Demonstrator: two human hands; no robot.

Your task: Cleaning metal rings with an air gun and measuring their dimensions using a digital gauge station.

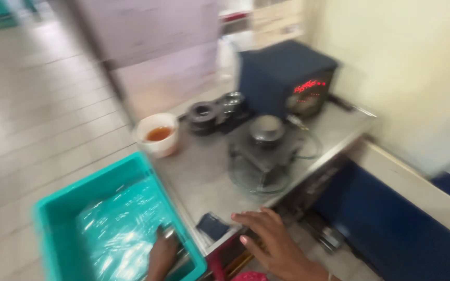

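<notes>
The picture is blurry, as if the head is turning fast. The left hand [162,254] is down inside the teal crate [53,218], at its near right corner, and its fingers curl around something small and shiny that I cannot make out. The crate is lined with crinkly clear plastic [118,229], maybe to keep its inside clean. It sits right against the left edge of the metal table [199,171], so a hand can go easily from one to the other. The right hand [272,242] rests at the front edge of the table, palm down, fingers spread a little and holding nothing; it may be there to steady the person. A small dark flat thing [212,226] lies just beside that hand. Farther back stands a white cup [157,135] with brown liquid, upright near the table's left edge. In the middle is a small machine with a round metal top [265,140], and behind it a dark box with red lights [287,78] against the wall.
</notes>
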